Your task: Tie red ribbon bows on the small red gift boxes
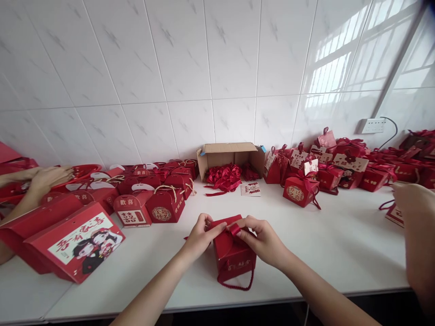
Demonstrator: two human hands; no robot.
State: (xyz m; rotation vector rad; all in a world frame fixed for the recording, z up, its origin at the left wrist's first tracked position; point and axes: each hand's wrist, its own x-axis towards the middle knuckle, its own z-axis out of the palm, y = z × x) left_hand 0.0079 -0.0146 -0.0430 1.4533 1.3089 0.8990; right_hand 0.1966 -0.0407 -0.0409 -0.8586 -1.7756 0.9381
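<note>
Left hand (204, 235) and right hand (261, 237) meet over the top of a small red box (235, 268); the right has a loop of shiny red ribbon (234, 229) between thumb and forefinger; the left curls at the far corner with its thumb on the top beside the ribbon, though whether it pinches a strand I cannot tell; the box rests on the white table (340, 244) near its front edge, before the open cardboard carton (227, 147), its twisted cord handle (238, 286) drooping down the front; it looks like thin folded card, so probably light, stiff along the edges but easily dented on the flat faces; the ribbon seems soft and slippery, best pinched close to the knot; the box itself is better steadied by its side walls or corners, and lifted by the cord
</note>
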